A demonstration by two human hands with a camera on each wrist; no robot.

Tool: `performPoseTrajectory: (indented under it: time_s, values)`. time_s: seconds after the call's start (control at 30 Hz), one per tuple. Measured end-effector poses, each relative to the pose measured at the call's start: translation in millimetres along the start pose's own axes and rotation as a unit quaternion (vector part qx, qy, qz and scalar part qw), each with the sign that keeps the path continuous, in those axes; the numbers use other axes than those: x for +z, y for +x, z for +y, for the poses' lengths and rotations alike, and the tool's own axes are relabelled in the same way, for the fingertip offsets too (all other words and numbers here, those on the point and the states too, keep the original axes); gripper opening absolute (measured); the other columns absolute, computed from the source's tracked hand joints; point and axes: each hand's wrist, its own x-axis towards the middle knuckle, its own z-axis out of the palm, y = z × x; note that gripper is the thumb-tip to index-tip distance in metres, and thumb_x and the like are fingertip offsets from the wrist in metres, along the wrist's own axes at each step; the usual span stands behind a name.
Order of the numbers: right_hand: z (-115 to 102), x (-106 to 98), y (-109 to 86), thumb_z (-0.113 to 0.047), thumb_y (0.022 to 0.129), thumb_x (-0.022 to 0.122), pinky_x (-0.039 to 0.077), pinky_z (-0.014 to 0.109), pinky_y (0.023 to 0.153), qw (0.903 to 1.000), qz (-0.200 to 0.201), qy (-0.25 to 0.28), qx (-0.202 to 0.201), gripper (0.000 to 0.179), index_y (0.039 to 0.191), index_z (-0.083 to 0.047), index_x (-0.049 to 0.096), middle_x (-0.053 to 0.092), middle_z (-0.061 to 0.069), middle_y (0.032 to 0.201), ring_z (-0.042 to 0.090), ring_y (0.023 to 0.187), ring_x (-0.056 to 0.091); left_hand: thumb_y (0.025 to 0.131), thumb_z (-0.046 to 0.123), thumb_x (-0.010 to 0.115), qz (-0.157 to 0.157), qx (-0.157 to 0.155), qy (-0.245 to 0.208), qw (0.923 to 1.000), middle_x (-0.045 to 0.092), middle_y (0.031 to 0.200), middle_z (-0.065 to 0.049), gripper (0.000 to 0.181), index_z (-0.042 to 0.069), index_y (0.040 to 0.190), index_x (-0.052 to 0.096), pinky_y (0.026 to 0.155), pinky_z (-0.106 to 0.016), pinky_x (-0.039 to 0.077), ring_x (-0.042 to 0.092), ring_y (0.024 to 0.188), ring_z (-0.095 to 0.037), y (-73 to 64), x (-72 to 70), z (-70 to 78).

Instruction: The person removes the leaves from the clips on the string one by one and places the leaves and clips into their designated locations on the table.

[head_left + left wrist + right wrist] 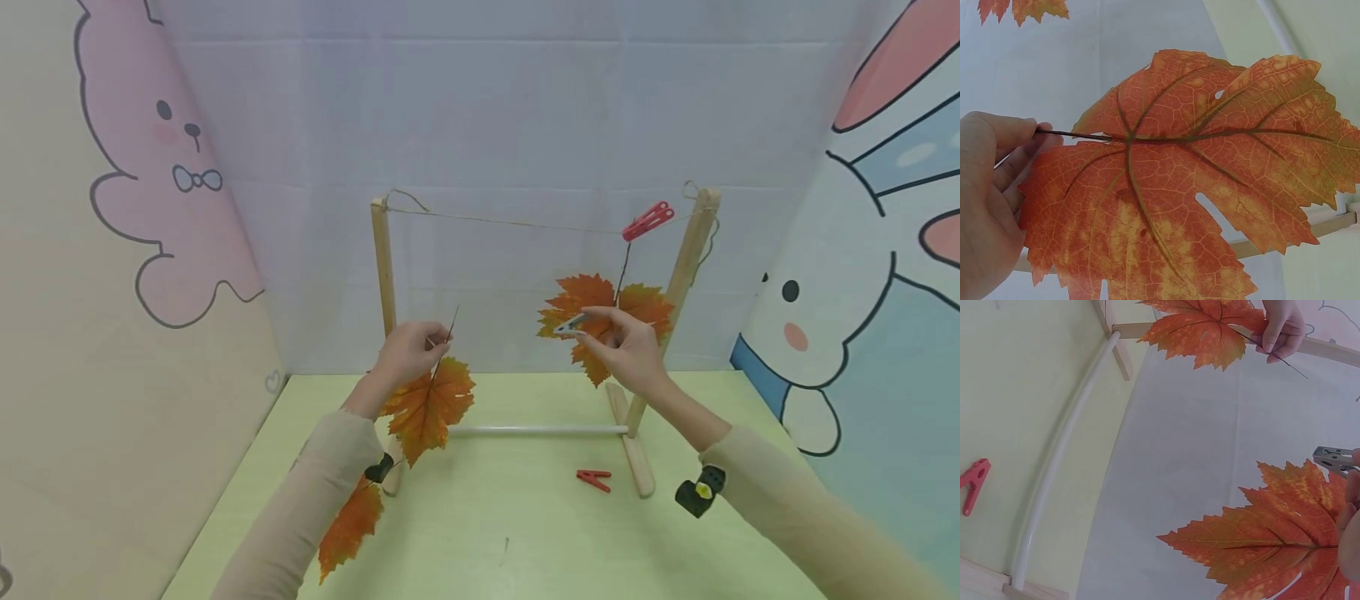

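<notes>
My left hand [411,354] pinches the thin dark stem of an orange autumn leaf [431,408], whose blade hangs below the fingers; the left wrist view shows its veined face [1166,162] close up. Between the thumb and fingers of my right hand [630,348] is a small grey clothespin [570,326], its tip pointing left. Behind that hand a second orange leaf [645,302] hangs by its stem from a red clothespin [648,222] on the string [510,222]. The held leaf is below the string, toward its left end.
Two wooden posts [383,267] carry the string, joined low down by a white rod [536,430]. Another red clothespin [594,479] lies on the pale green table [525,525]. A third leaf [352,525] is at the lower left, partly behind my left sleeve.
</notes>
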Motion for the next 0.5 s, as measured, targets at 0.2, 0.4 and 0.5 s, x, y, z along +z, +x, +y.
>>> performPoseTrajectory:
  time_s: [0.2,0.4,0.5]
  values:
    - [9.4,3.3,-9.0,0.004,0.077,0.067,0.025,0.021,0.036,0.9997,0.002,-0.002,0.023,0.032,0.108,0.009,0.059,0.041,0.007,0.049,0.002,0.04,0.029,0.087,0.012,0.059,-0.011,-0.014,-0.004,0.9998,0.066,0.087,-0.004,0.012,0.008,0.095,0.068,0.071,-0.035,0.05,0.062,0.079,-0.019,-4.1,1.7,-3.9]
    - [19.0,5.1,-19.0,0.005,0.077,0.067,0.025,0.02,0.037,0.999,0.001,0.01,0.043,0.031,0.107,0.01,0.06,0.044,0.008,0.053,0.0,0.041,0.028,0.087,0.012,0.059,-0.019,-0.022,-0.006,0.9996,0.066,0.088,-0.005,0.013,0.007,0.096,0.068,0.071,-0.035,0.05,0.062,0.078,-0.019,-8.6,3.6,-8.6]
    - [26.2,6.5,-24.8,0.006,0.077,0.066,0.025,0.02,0.036,0.9978,-0.004,0.037,0.055,0.031,0.107,0.01,0.059,0.047,0.009,0.057,0.0,0.04,0.028,0.087,0.011,0.059,-0.024,-0.025,-0.007,0.9994,0.066,0.088,-0.005,0.013,0.007,0.096,0.067,0.072,-0.035,0.05,0.062,0.078,-0.019,-10.6,4.8,-11.7]
